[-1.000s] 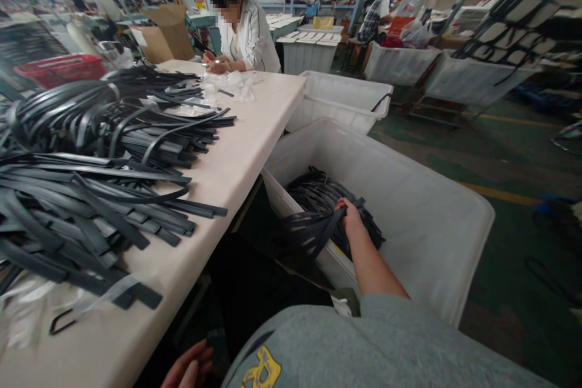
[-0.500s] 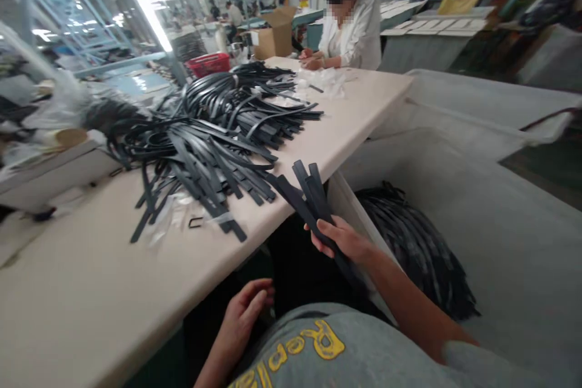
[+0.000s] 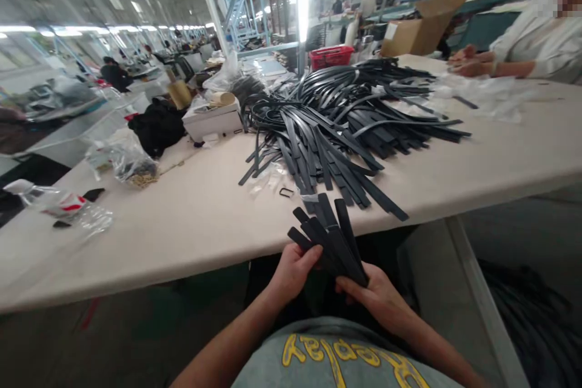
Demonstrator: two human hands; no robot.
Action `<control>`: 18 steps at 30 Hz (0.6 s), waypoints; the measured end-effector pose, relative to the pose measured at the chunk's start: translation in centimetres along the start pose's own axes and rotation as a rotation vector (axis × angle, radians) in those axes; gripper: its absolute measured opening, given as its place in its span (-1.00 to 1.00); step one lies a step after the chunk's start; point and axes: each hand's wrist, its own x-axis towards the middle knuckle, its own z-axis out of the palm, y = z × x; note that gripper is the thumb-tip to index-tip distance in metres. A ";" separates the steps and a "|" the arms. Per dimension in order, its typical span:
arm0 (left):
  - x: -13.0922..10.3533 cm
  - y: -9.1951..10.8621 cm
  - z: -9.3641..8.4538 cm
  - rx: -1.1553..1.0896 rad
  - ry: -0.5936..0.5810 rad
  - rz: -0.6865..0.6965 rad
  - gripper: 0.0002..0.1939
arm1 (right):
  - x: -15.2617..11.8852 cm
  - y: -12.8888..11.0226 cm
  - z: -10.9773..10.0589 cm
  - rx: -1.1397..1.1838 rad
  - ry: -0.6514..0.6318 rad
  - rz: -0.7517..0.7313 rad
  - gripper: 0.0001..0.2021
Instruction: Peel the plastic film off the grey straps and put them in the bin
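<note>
I hold a bundle of flat black straps (image 3: 330,235) in front of my lap, its ends fanning up over the near edge of the cream table (image 3: 191,218). My right hand (image 3: 375,297) grips the bundle from below on the right. My left hand (image 3: 291,270) touches its lower left side, fingers curled against the straps. A large heap of the same black straps (image 3: 336,115) lies on the table just beyond my hands.
A white box (image 3: 213,121), plastic bags (image 3: 122,157) and a black bundle (image 3: 157,124) sit at the table's left. A co-worker in white (image 3: 536,42) works at the far right behind crumpled plastic wrap (image 3: 482,94). A white bin wall (image 3: 482,303) stands at my right.
My view swung left from the bin to the table. My right hand brought the strap bundle from the bin to my lap, and my left hand came up onto it.
</note>
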 end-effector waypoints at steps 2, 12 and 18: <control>-0.3 0.0 -0.5 0.001 -0.051 0.006 -0.54 | 0.3 0.1 -0.1 0.005 -0.029 0.008 -0.71; 0.7 1.8 -4.0 0.252 -0.370 0.090 -0.62 | 0.2 -0.7 -1.2 0.146 -0.073 0.020 -0.61; 8.0 3.1 -5.7 1.020 0.033 0.539 -0.60 | 0.3 -0.4 -3.1 0.351 0.071 -0.034 -0.54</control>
